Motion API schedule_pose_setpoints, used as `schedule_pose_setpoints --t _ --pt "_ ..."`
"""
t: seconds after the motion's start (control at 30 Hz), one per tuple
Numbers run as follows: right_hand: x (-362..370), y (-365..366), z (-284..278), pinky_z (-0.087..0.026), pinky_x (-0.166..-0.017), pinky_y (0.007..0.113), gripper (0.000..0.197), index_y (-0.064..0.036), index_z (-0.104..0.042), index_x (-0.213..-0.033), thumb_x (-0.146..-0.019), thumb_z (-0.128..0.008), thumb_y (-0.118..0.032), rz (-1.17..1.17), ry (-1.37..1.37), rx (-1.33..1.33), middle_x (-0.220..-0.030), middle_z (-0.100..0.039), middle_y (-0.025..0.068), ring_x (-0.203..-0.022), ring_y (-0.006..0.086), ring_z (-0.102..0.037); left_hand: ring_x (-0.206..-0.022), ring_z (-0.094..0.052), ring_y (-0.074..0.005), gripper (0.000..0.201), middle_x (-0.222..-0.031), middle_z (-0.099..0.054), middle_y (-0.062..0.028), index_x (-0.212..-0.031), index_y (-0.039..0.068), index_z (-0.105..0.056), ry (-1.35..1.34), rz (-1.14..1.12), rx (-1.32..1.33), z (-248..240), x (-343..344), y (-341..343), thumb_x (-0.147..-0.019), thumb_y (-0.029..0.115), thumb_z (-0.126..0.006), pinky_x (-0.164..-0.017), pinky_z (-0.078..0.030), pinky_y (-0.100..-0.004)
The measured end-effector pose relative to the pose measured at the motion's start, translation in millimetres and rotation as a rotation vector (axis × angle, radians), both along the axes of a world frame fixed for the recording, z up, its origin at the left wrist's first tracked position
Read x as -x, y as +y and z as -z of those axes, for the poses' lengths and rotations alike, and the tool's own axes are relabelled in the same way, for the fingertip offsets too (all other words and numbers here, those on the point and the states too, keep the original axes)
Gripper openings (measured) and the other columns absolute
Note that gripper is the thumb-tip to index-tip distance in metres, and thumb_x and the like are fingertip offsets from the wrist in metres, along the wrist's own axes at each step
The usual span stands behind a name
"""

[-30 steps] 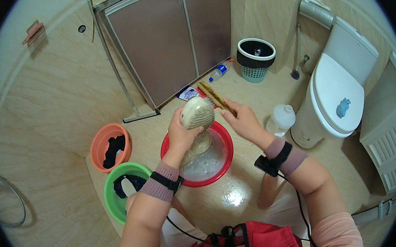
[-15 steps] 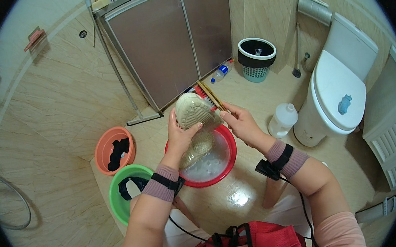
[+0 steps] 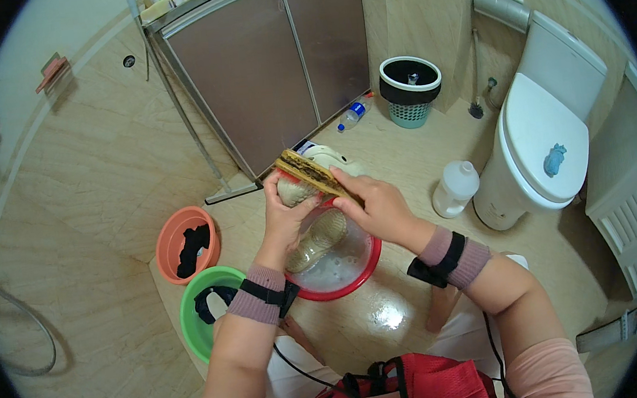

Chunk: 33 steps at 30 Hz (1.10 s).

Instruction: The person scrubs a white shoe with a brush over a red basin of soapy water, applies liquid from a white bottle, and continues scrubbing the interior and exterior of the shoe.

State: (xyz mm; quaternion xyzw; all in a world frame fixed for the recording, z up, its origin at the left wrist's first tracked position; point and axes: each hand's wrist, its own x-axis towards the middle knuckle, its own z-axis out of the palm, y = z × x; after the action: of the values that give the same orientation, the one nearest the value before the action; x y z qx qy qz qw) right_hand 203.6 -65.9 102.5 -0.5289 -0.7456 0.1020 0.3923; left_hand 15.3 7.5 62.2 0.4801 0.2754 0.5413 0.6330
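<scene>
My left hand (image 3: 285, 218) is closed around a pale shoe (image 3: 293, 191), held sole up above a red basin (image 3: 378, 260). In my right hand (image 3: 378, 205) is a scrub brush (image 3: 312, 175) with a yellowish wooden back. Its red bristles face down against the shoe's sole, and the brush hides much of that sole. A second shoe (image 3: 319, 238) lies sole up in the basin's cloudy, sudsy water.
On my left stand an orange basin (image 3: 164, 252) with dark cloth and a green basin (image 3: 189, 325). A squeegee (image 3: 232, 194) leans by the cabinet (image 3: 247, 76). To the right are a white jug (image 3: 456, 190), toilet (image 3: 541, 145) and bin (image 3: 409, 111).
My right hand has brought the brush left, from the shoe's edge onto its sole. The brush now lies across it with its wooden back up. The shoe has tilted in my left hand.
</scene>
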Motion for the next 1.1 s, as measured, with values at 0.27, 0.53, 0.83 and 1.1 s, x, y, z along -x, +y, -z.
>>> schedule_pose_setpoints --t 0.27,0.53,0.83,1.1 --pt "-59 47 43 -0.052 -0.081 0.036 0.047 -0.0079 -0.052 -0.138 -0.094 -0.058 -0.021 0.109 0.423 0.469 -0.101 -0.069 0.0142 -0.089 0.0245 -0.065 -0.117 -0.054 -0.0223 0.072 -0.127 -0.047 -0.01 -0.132 0.012 -0.028 -0.118 -0.109 -0.099 3 8 11 -0.078 -0.012 -0.07 -0.095 -0.053 -0.037" --pt "-14 21 13 -0.051 -0.085 0.043 0.049 -0.0092 -0.055 -0.135 -0.091 -0.062 -0.027 -0.037 0.314 0.041 -0.109 -0.067 0.0241 -0.099 0.0362 -0.066 -0.119 -0.052 -0.0248 0.071 -0.129 -0.047 -0.0104 -0.133 0.014 -0.03 -0.184 -0.078 -0.052 3 12 4 -0.079 -0.009 -0.07 -0.098 -0.051 -0.0406" --pt "-11 20 19 -0.051 -0.085 0.042 0.05 -0.013 -0.053 -0.138 -0.09 -0.061 -0.027 0.023 0.172 0.016 -0.11 -0.067 0.0222 -0.096 0.0372 -0.066 -0.121 -0.051 -0.0228 0.071 -0.129 -0.048 -0.0084 -0.132 0.014 -0.031 -0.202 -0.054 -0.027 1 19 3 -0.079 -0.009 -0.071 -0.101 -0.048 -0.0401" --pt "-51 45 23 -0.052 -0.082 0.042 0.047 -0.0126 -0.058 -0.134 -0.09 -0.061 -0.031 0.36 0.038 0.193 -0.106 -0.068 0.0222 -0.092 0.0353 -0.068 -0.121 -0.052 -0.0233 0.07 -0.129 -0.048 -0.0079 -0.132 0.014 -0.032 -0.252 0.006 -0.056 -2 20 1 -0.079 -0.008 -0.072 -0.103 -0.048 -0.0407"
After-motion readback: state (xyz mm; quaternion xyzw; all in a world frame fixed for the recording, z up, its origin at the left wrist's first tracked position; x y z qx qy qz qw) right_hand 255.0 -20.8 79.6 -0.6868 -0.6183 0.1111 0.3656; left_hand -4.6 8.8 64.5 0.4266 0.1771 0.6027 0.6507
